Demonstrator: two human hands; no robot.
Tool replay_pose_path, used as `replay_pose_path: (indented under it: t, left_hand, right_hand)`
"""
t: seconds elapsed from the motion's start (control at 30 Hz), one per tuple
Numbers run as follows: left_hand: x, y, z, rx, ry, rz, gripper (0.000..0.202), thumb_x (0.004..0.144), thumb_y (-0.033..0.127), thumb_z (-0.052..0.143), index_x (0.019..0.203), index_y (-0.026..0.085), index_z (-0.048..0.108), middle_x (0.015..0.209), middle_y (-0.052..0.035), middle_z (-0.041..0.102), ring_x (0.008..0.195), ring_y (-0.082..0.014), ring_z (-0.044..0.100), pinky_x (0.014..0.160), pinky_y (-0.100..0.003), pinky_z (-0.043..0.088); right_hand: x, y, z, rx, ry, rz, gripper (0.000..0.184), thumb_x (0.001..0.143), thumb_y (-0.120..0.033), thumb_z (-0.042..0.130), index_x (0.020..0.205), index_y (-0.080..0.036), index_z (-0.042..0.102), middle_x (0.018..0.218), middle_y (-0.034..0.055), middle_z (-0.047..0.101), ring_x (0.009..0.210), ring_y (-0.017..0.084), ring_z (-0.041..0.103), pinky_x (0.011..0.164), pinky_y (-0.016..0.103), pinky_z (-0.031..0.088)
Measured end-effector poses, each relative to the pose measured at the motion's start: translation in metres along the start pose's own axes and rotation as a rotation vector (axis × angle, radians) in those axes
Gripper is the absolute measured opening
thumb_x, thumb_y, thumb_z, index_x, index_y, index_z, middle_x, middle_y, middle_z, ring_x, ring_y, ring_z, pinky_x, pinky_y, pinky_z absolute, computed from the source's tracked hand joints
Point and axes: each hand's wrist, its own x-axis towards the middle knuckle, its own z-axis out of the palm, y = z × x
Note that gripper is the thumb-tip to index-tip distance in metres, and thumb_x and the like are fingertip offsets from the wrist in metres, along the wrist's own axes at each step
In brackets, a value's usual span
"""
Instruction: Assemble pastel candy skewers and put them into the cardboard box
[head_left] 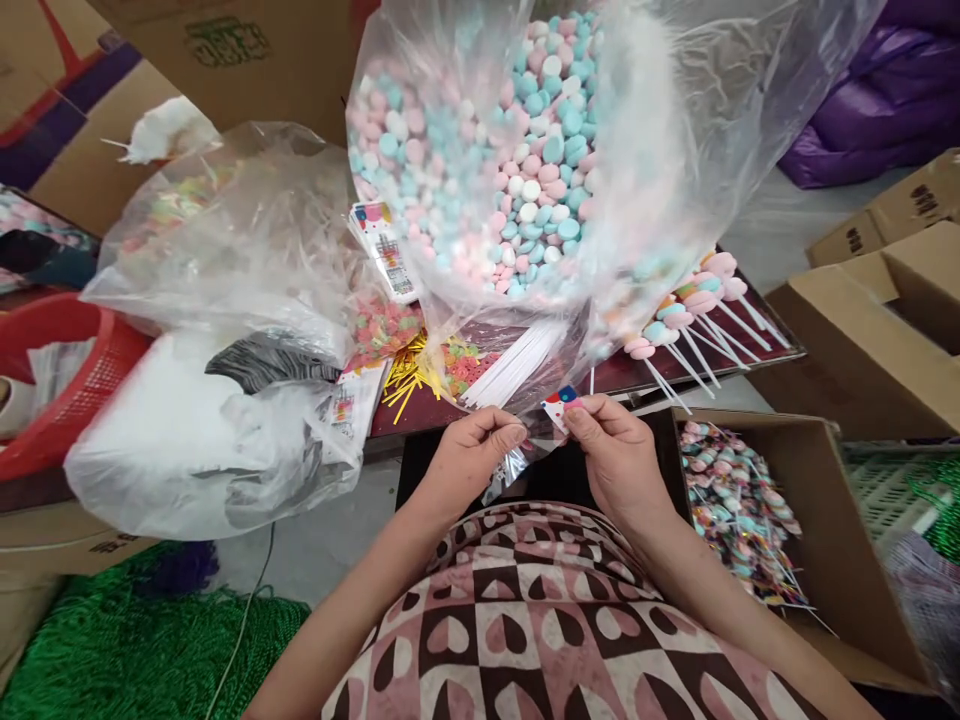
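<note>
Head view, both hands low centre, just above the lap.

- Left hand [480, 452]: fingers curled and pressed together, pinching the edge of a small clear wrapper [516, 458].
- Right hand [616, 458]: thumb and forefinger pinch a printed card [561, 406] (white, with red and blue marks) at the top of that wrapper. The wrapper hangs between the two hands, in front of the near edge of the dark red surface [626, 375]. Cannot tell what it contains.
- On the surface, just beyond the hands: a bundle of white sticks [517, 365] and a scatter of yellow ties [409, 382] to its left.
- Behind these: a large clear bag of pastel candies [525, 150] in pink, blue and white, standing open.
- Right part of the surface: assembled lollipops [697, 300] lying in a row, sticks toward the person.
- Right of the person, lower: a cardboard box [847, 560] holding wrapped lollipops.
- Left: a red basket [82, 370], partly covered by crumpled plastic bags.
</note>
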Motion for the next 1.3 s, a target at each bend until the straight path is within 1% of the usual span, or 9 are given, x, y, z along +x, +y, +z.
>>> replay_pose_path:
  t: [0.2, 0.3, 0.4, 0.57, 0.73, 0.87, 1.0, 1.2, 1.3]
  left_hand:
    - [0.001, 0.011, -0.005, 0.27, -0.054, 0.158, 0.026, 0.09, 0.035, 0.05, 0.072, 0.017, 0.053, 0.063, 0.0046, 0.05, 0.061, -0.0094, 0.043, 0.061, -0.022, 0.034]
    - [0.003, 0.013, -0.002, 0.305, -0.078, 0.162, 0.029, 0.091, 0.038, 0.047, 0.071, 0.017, 0.052, 0.061, 0.005, 0.047, 0.059, -0.0092, 0.04, 0.059, -0.023, 0.031]
    - [0.003, 0.012, 0.001, 0.208, -0.092, 0.085, 0.037, 0.091, 0.044, 0.046, 0.065, 0.017, 0.048, 0.059, 0.0049, 0.042, 0.059, -0.0092, 0.037, 0.058, -0.023, 0.03]
    - [0.004, 0.007, -0.001, -0.102, -0.31, -0.16, 0.027, 0.078, 0.044, 0.065, 0.082, 0.017, 0.059, 0.069, 0.0037, 0.053, 0.058, -0.0084, 0.041, 0.056, -0.022, 0.033]
    - [0.009, 0.007, -0.006, -0.014, -0.227, -0.127, 0.03, 0.078, 0.045, 0.064, 0.07, 0.017, 0.057, 0.061, 0.004, 0.048, 0.057, -0.0087, 0.038, 0.056, -0.022, 0.03]
    - [0.015, 0.009, -0.004, 0.126, -0.241, -0.042, 0.042, 0.087, 0.052, 0.052, 0.065, 0.017, 0.051, 0.057, 0.0039, 0.044, 0.056, -0.0093, 0.038, 0.055, -0.023, 0.028]
    - [0.021, 0.007, 0.003, 0.045, -0.23, -0.074, 0.038, 0.089, 0.052, 0.05, 0.073, 0.018, 0.052, 0.062, 0.0021, 0.054, 0.06, -0.0112, 0.048, 0.06, -0.024, 0.037]
    - [0.025, 0.007, 0.004, 0.012, -0.12, -0.095, 0.028, 0.085, 0.046, 0.058, 0.08, 0.019, 0.052, 0.058, 0.0039, 0.057, 0.058, -0.012, 0.052, 0.064, -0.026, 0.041]
    - [0.026, 0.008, 0.006, 0.08, -0.087, -0.055, 0.036, 0.087, 0.052, 0.054, 0.074, 0.019, 0.053, 0.051, 0.0049, 0.051, 0.052, -0.0108, 0.046, 0.058, -0.025, 0.037]
  right_hand:
    - [0.006, -0.006, -0.004, 0.011, -0.177, 0.122, 0.02, 0.072, -0.035, 0.079, 0.082, -0.02, 0.069, 0.066, -0.0029, 0.064, 0.059, 0.011, 0.054, 0.061, 0.025, 0.043]
    - [0.007, -0.002, -0.008, -0.072, -0.142, 0.073, 0.023, 0.074, -0.038, 0.077, 0.07, -0.019, 0.066, 0.057, -0.0043, 0.058, 0.052, 0.009, 0.048, 0.054, 0.022, 0.039]
    - [0.004, 0.006, -0.011, -0.185, -0.07, 0.026, 0.035, 0.083, -0.046, 0.068, 0.063, -0.018, 0.06, 0.051, -0.0057, 0.05, 0.046, 0.007, 0.04, 0.046, 0.022, 0.031]
    - [0.006, 0.008, -0.015, -0.273, -0.037, -0.02, 0.045, 0.085, -0.05, 0.063, 0.055, -0.018, 0.053, 0.049, -0.005, 0.045, 0.047, 0.008, 0.039, 0.047, 0.022, 0.03]
    - [0.011, -0.003, -0.016, -0.162, -0.18, 0.082, 0.025, 0.073, -0.041, 0.076, 0.08, -0.018, 0.07, 0.067, -0.0017, 0.063, 0.058, 0.01, 0.05, 0.055, 0.023, 0.04]
    - [0.011, -0.002, -0.016, -0.215, -0.105, 0.078, 0.035, 0.076, -0.05, 0.071, 0.064, -0.018, 0.062, 0.053, -0.0037, 0.052, 0.05, 0.009, 0.043, 0.047, 0.022, 0.035]
    - [0.013, 0.0, -0.018, -0.253, -0.03, 0.046, 0.05, 0.083, -0.058, 0.06, 0.054, -0.018, 0.052, 0.048, -0.0046, 0.043, 0.046, 0.008, 0.037, 0.044, 0.022, 0.03]
    - [0.017, -0.013, -0.016, -0.17, -0.147, 0.047, 0.026, 0.075, -0.042, 0.074, 0.084, -0.019, 0.069, 0.063, -0.003, 0.059, 0.06, 0.011, 0.05, 0.059, 0.024, 0.041]
    - [0.018, -0.014, -0.015, -0.23, -0.098, 0.023, 0.032, 0.077, -0.049, 0.07, 0.069, -0.018, 0.064, 0.053, -0.0042, 0.053, 0.051, 0.01, 0.046, 0.052, 0.023, 0.037]
